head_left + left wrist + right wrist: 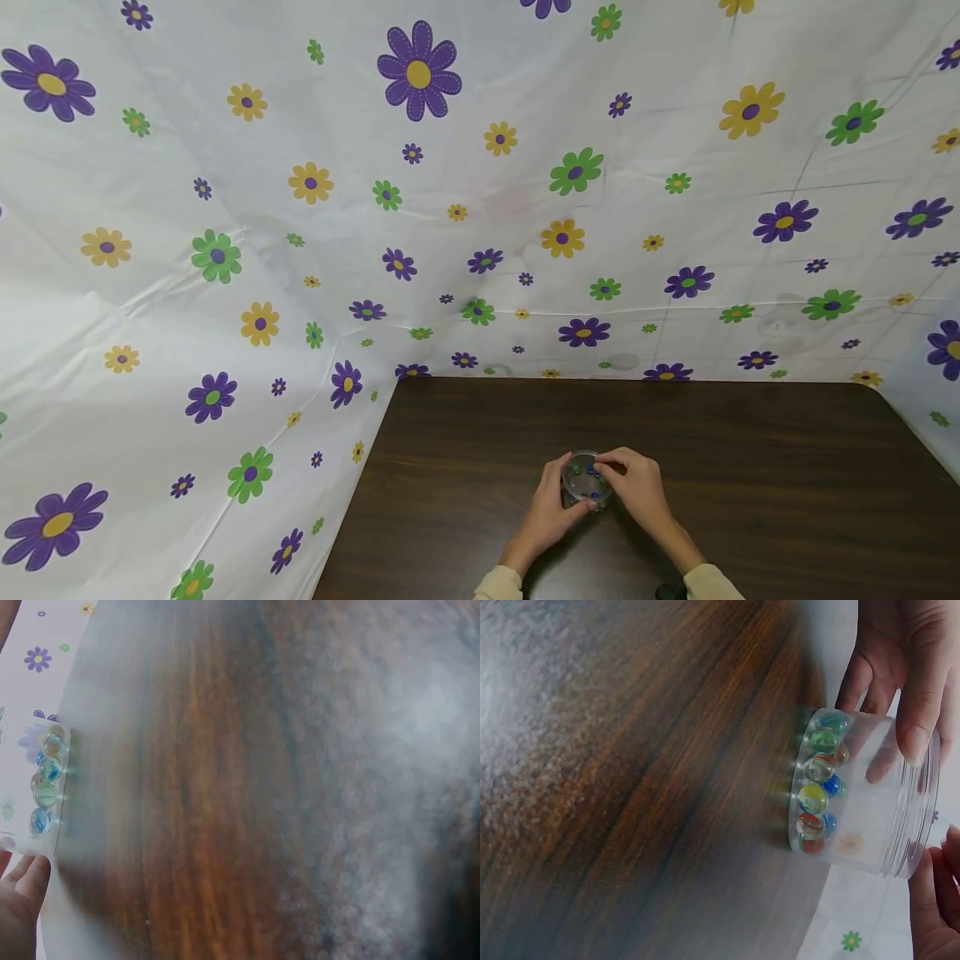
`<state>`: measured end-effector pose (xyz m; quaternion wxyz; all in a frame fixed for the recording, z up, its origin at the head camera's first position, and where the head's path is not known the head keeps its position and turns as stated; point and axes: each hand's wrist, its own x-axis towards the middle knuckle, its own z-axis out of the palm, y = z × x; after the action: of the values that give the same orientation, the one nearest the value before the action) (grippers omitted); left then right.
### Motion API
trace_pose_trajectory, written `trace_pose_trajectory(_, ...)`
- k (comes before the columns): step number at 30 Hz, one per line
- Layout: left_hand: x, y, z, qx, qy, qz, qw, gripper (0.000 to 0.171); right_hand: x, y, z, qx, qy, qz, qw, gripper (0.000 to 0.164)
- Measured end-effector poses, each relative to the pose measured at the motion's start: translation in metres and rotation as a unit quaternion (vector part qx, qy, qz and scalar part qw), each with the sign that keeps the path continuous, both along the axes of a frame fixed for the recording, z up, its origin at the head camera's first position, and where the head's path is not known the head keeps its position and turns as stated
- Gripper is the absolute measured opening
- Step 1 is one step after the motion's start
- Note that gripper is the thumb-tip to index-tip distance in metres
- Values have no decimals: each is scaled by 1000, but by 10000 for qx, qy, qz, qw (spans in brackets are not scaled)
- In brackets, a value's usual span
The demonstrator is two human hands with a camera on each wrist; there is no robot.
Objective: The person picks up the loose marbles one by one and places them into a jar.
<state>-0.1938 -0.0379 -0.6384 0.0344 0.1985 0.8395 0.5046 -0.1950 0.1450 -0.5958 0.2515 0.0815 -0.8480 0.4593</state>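
Note:
A clear round jar (587,487) with glass marbles (814,799) in the bottom stands upright at the near middle of the dark table. My left hand (546,510) grips its side, with the thumb (917,742) along the wall. At the other side, my right hand (636,487) has thumb and finger together at the edge of the clear lid (924,810). The marbles are blue, green, yellow and reddish, and several show through the wall. Only part of the jar appears in the left wrist view, above my left fingers (31,881).
Dark wood-grain table (787,483) surrounds the jar. A white sheet (480,167) printed with purple, green and yellow flowers hangs behind the table and down the left side. A small dark object (667,592) lies by the right sleeve (708,583).

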Motion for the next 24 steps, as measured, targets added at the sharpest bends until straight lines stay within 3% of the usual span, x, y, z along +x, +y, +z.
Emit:
trace_pose_trajectory(7,1,-1,0,-48,81,-70,9999,79,1,1,-2,-65,159,160,9997,16)
trace_pose_trajectory(16,2,-3,0,-82,133,-102,9998,79,2,0,-2,-70,34,159,9998,15)
trace_pose_trajectory(24,3,-2,3,-364,20,64,9993,81,2,-1,-1,34,61,82,9999,19)
